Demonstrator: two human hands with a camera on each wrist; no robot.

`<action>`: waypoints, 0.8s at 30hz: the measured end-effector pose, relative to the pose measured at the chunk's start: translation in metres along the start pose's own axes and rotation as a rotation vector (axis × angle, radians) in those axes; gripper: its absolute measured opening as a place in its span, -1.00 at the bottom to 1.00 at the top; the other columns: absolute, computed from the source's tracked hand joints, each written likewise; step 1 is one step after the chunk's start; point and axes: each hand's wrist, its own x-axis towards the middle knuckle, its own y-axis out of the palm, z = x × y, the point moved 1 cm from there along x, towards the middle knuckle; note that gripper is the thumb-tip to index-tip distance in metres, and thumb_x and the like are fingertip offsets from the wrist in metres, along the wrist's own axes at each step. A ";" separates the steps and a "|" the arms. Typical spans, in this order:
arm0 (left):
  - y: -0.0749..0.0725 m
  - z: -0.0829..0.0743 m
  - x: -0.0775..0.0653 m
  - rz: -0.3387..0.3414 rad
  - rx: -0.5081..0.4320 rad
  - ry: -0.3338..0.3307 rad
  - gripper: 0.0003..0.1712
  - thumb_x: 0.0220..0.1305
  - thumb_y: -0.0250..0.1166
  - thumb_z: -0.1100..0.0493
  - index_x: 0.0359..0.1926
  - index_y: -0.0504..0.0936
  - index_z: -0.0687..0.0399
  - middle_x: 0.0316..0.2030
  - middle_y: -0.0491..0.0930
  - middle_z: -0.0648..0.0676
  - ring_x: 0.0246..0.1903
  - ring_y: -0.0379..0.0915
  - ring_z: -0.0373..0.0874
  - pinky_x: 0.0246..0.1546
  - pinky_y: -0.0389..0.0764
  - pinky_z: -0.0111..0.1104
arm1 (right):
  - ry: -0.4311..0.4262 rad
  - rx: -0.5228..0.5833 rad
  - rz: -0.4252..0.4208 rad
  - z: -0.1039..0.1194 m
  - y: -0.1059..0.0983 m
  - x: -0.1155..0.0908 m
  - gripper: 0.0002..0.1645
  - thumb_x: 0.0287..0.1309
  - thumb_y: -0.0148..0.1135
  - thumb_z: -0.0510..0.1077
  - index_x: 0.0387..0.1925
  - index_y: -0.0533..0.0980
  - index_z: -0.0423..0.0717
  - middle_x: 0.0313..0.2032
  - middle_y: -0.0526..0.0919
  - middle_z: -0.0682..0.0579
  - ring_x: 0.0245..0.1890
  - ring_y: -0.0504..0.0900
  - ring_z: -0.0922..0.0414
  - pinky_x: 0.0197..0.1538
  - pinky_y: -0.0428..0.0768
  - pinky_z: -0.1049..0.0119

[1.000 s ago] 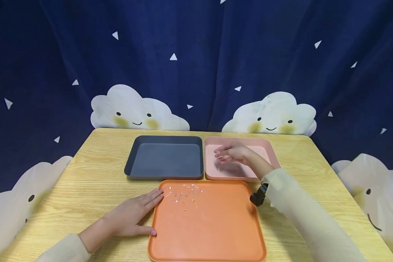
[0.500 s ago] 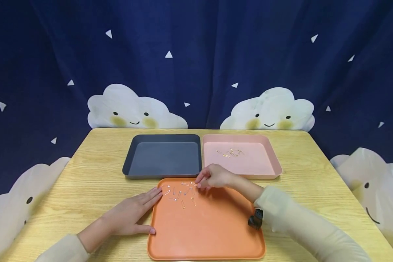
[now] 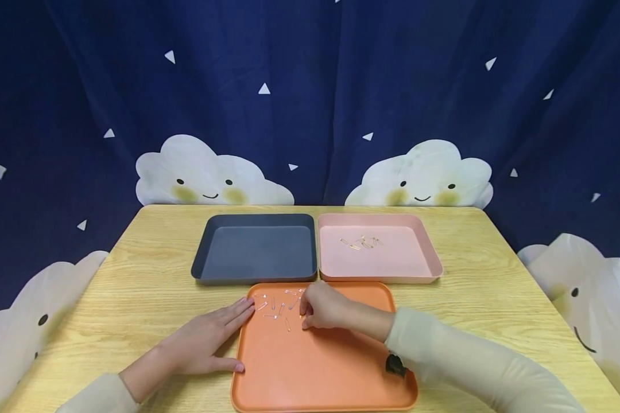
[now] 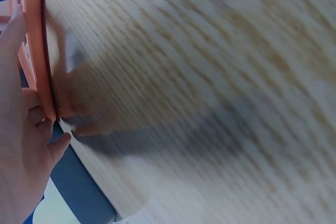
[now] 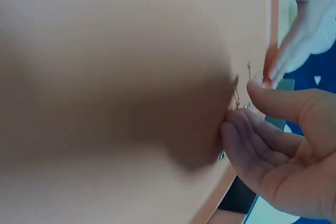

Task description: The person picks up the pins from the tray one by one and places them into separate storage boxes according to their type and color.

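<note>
The right hand (image 3: pixel 324 308) has shifted nearer from the rectangular orange tray's (image 3: pixel 336 367) far edge; thumb and fingertips stand apart around one gold-coloured metal safety pin (image 5: pixel 237 97). The left hand (image 3: pixel 201 342) stays flat-fingered at the left rim. More metal pins (image 3: pixel 281 310) lie far left, some hidden, preventing an exact count. Beyond: one rectangular dark-grey tray (image 3: pixel 260 253) left, one rectangular pink tray (image 3: pixel 395 267) right, holding overlapping gold-coloured pins (image 3: pixel 355 247).

A cloud-printed blue curtain (image 3: pixel 310 86) hangs behind the wooden table (image 3: pixel 144 275)

Safety pins (image 3: pixel 282 310), some: partly hidden by my right hand (image 3: pixel 324 307). My left hand (image 4: pixel 23 153): cut off, left wrist view. My sleeves (image 3: pixel 470 355): cut off, head view.
</note>
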 end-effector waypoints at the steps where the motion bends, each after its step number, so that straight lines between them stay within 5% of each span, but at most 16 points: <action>1: 0.000 0.000 0.000 0.003 -0.001 -0.002 0.15 0.15 0.04 -0.57 0.47 0.21 0.18 0.47 0.23 0.21 0.42 0.27 0.07 0.30 0.49 -0.12 | -0.021 -0.035 -0.018 0.001 0.002 0.000 -0.81 -0.19 0.57 -0.25 -0.57 0.64 -0.20 -0.63 0.67 0.04 -0.59 0.39 0.40 -0.47 0.40 0.59; 18: 0.001 -0.001 0.000 -0.005 0.041 0.025 0.15 0.16 0.04 -0.57 0.46 0.22 0.21 0.45 0.25 0.23 0.42 0.28 0.06 0.30 0.50 -0.13 | -0.098 -0.240 -0.153 0.003 0.013 0.000 -0.81 -0.16 0.46 -0.34 -0.70 0.62 -0.09 -0.66 0.66 0.13 -0.55 0.58 0.27 -0.45 0.44 0.58; 24: 0.001 -0.001 0.001 -0.002 0.048 0.022 0.14 0.17 0.02 -0.57 0.45 0.23 0.21 0.45 0.25 0.23 0.42 0.28 0.05 0.30 0.50 -0.14 | -0.029 -0.319 -0.082 0.005 0.016 0.000 -0.74 -0.03 0.37 -0.30 -0.69 0.52 -0.02 -0.64 0.56 0.14 -0.53 0.54 0.25 -0.48 0.45 0.51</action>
